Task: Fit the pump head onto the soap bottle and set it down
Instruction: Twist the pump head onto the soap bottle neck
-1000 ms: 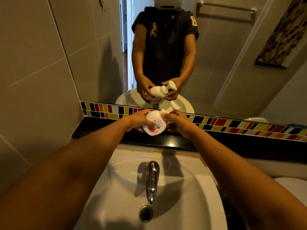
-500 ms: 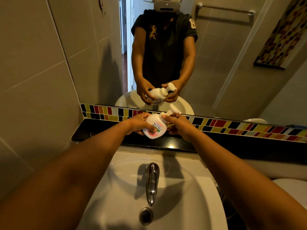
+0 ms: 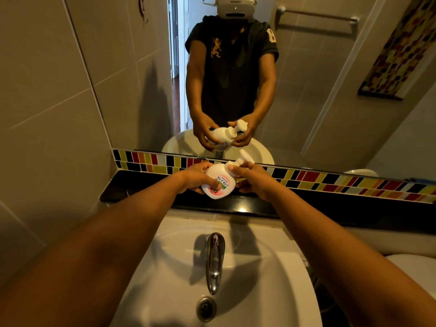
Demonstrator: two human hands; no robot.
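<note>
Bottle (image 3: 220, 181) tipped further, one pump head (image 3: 243, 159), two hands' fingers (image 3: 233, 169) around

The one camera sits on my head, looking forward and down over my arms. It is close above the sink (image 3: 271, 279), facing the mirror (image 3: 306, 102)

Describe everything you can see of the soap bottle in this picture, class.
The soap bottle is squat, rounded, white, plastic-looking, with a pink and green label bearing printed characters. A white pump head sits at its neck; whether fully fitted cannot be told. It is held tilted, top away and to the right, above the black ledge. The left hand grips its body; the right hand holds the neck. The mirror reflects it.
</note>
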